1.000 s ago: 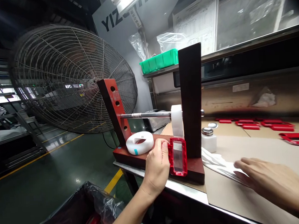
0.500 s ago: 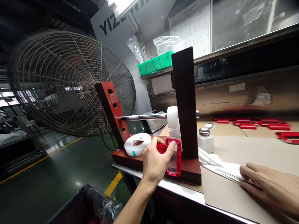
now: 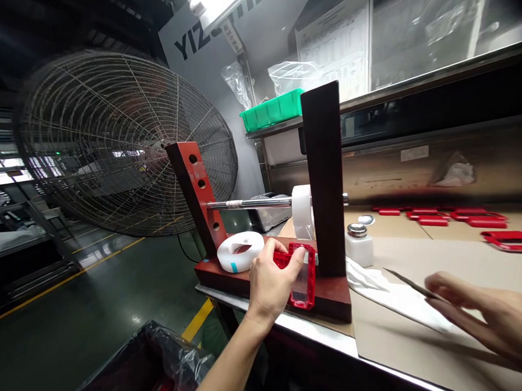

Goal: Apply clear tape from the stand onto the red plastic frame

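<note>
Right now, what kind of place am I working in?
Most likely a factory assembly bench. A big caged industrial fan stands on a painted floor with yellow line markings, and identical red plastic frames lie in a row on the cardboard-covered workbench.

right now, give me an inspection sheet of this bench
surface: cardboard-covered bench, metal front edge
job's things: red frame part in the left hand, on the red stand; thin blade at the right hand, over a white cloth
clutter: tape rolls, dispenser bottle, more red parts
grippers: left hand grips the frame; right hand's grip on the blade is blurred
cables: black cord under the fan
surroundings: large fan, green bin, bagged waste bin
</note>
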Demonstrator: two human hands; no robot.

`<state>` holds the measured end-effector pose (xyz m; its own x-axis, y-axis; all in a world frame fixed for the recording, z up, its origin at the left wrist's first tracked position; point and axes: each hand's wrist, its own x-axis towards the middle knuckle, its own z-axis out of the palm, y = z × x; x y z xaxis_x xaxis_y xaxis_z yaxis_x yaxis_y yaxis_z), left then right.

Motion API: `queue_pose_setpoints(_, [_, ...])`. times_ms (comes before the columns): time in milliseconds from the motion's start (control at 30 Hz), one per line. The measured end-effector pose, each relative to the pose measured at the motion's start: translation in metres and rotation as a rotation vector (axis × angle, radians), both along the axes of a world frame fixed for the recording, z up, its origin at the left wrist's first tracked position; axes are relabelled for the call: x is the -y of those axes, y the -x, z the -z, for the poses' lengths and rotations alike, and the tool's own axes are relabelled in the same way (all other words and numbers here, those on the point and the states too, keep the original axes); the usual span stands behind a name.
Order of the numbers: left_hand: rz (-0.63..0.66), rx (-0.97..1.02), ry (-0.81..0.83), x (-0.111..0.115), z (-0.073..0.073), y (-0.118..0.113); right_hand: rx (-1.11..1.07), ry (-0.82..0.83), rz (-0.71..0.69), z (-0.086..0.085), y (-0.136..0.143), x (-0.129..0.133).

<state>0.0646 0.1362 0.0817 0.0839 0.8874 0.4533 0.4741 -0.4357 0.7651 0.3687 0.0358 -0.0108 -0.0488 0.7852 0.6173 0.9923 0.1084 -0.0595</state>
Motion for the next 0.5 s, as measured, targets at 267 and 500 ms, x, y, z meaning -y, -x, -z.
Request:
queue_pose_setpoints(267, [0.002, -0.007, -0.006, 0.002, 0.0, 0.0, 0.118, -0.485, -0.286, -0.087, 0.084, -0.026])
queue_pose_setpoints(500, [0.014, -0.007, -0.001, 0.001, -0.001, 0.002, 0.242, -0.535, -0.291, -0.1, 0.114, -0.05])
